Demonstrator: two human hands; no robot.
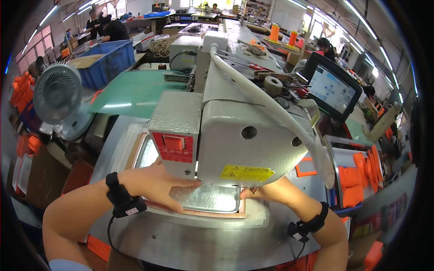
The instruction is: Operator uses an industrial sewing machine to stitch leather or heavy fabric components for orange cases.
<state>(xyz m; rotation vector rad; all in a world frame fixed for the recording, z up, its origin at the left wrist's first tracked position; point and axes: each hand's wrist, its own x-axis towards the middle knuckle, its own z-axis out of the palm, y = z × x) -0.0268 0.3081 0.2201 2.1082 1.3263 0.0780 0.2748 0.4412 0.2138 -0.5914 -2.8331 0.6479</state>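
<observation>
While the shiny panel [214, 198] lies in its tan frame [242, 213] on the worktop [194, 237], partly beneath the machine head [244, 144], the left hand [158, 183] spreads wide over its left part; contact unclear. Right hand [264, 189] by the right edge, partly hidden; cannot tell whether it grips. Step, as judged: positioning or steadying the panel. Next move calls for even alignment, fingers clear of the head.

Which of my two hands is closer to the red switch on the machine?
Your left hand: in the picture it sits just below the red rocker switch, while your right hand is farther off, by the silvery panel's right edge.
</observation>
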